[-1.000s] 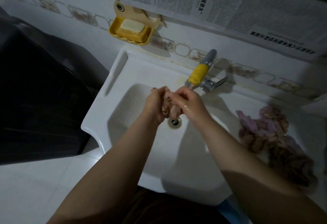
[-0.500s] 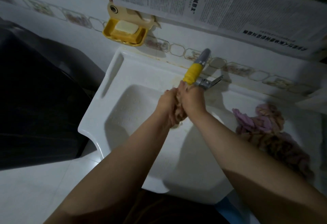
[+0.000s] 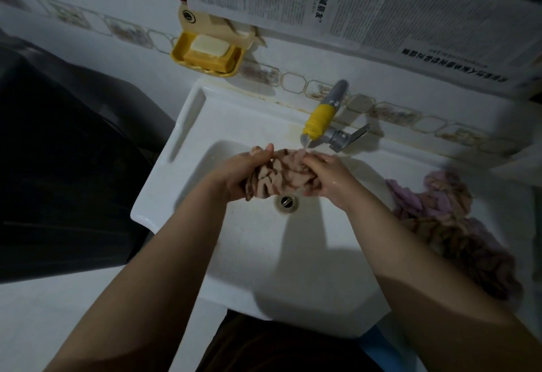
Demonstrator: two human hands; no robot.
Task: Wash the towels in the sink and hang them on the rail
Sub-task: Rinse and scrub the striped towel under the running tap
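Left hand (image 3: 240,173): grips the towel (image 3: 278,175); fingertips hidden beneath.
Right hand (image 3: 328,176): grips its other end.
Tap (image 3: 318,119): just beyond; flow faint.
Pile (image 3: 445,225): right, dim, blurred.

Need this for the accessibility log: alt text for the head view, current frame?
Two bare hands, left hand and right hand, hold a bunched brown-patterned towel under water from a yellow-tipped tap, above the drain of a white sink. More towels lie heaped on the sink's right; a yellow soap dish hangs on the wall.
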